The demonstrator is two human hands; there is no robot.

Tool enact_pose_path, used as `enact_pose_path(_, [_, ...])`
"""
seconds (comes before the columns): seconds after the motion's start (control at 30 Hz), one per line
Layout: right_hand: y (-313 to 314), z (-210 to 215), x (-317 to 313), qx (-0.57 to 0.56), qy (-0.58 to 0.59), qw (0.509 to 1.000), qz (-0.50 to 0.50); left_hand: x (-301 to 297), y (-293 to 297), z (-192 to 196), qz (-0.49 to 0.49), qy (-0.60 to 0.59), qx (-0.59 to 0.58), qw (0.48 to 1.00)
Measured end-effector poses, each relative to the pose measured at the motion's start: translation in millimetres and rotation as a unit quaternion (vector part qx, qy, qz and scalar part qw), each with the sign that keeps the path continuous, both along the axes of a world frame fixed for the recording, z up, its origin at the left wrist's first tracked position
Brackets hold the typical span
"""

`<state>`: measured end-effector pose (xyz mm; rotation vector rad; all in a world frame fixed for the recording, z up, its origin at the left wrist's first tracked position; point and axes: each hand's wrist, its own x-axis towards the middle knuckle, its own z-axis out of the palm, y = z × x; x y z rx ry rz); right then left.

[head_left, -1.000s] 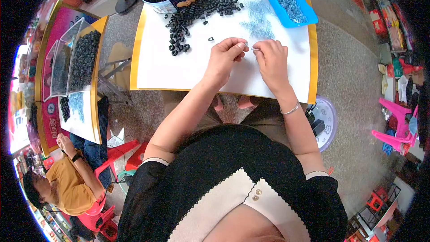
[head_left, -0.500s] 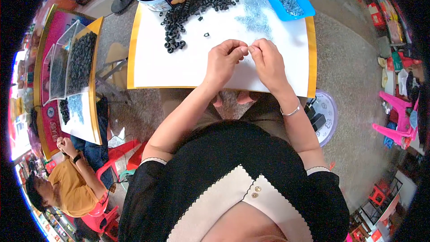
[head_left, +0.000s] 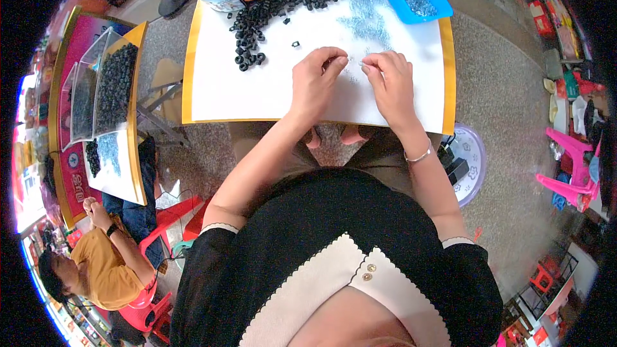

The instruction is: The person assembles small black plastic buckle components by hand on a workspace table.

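My left hand (head_left: 315, 85) is over the white tabletop (head_left: 225, 93), its thumb and forefinger pinched together. Whatever lies in that pinch is too small to make out. Just to its right, a small gap away, my right hand (head_left: 392, 90) also pinches thumb and forefinger. A pale speck shows at its fingertips, its kind unclear. Beyond my hands spread tiny clear bluish pieces (head_left: 366, 22). Small black ring-like parts (head_left: 283, 1) lie heaped at the far left of the sheet, with one stray black part (head_left: 295, 44) nearer to my left hand.
A round tub (head_left: 225, 4) of black parts stands at the far left; a blue plastic basket (head_left: 443, 9) of clear pieces at the far right. A purple-white basin (head_left: 475, 160) sits below the table's right side. Another person (head_left: 106, 263) sits left beside a second table (head_left: 138, 154).
My hands have drawn apart: their fingertips met before, and a gap now lies between them. The view has shifted slightly.
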<state>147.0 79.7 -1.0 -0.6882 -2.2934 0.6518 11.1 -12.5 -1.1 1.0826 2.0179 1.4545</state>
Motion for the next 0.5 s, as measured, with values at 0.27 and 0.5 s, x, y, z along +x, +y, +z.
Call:
enact_pose_path(0.27, [6, -6, -4, 0.094, -0.057, 0.993, -0.039, -22, 22, -11, -0.026, 0.282, 0.001, 0.959])
enact_pose_path(0.5, [9, 0, 11, 0.081, -0.052, 0.993, -0.071, -47, -18, 0, 0.052, 0.229, 0.063, 0.97])
